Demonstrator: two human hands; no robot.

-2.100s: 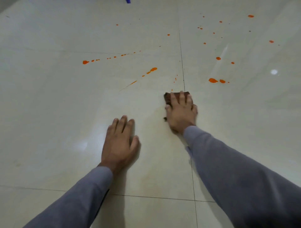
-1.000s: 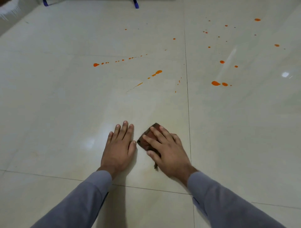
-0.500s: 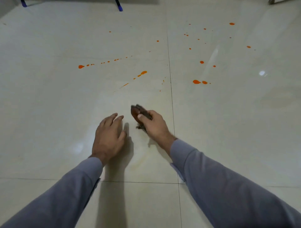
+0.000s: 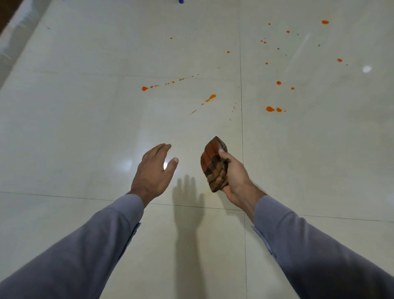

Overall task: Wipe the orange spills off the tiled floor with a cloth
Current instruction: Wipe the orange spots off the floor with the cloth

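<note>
My right hand [image 4: 235, 178] grips a folded brown checked cloth [image 4: 213, 163], held upright above the cream tiled floor [image 4: 85, 128]. My left hand [image 4: 154, 168] hovers above the floor to the left of the cloth, fingers straight and holding nothing; its shadow falls on the tile below. Orange spills lie farther ahead: a line of drops ending in a blob [image 4: 145, 88], an elongated splash [image 4: 211, 97], a pair of blobs [image 4: 270, 109] past the grout line, and several small specks at the upper right [image 4: 278, 82].
A dark grout line [image 4: 242, 119] runs away from me just right of the cloth; a cross line [image 4: 64, 196] passes under my wrists. A wall base or skirting [image 4: 12, 36] stands at the far left. A blue object [image 4: 181, 1] shows at the top edge.
My right hand dragged the cloth back toward me, then lifted it off the floor and turned it upright. My left hand rose from the tile, where it lay flat.
</note>
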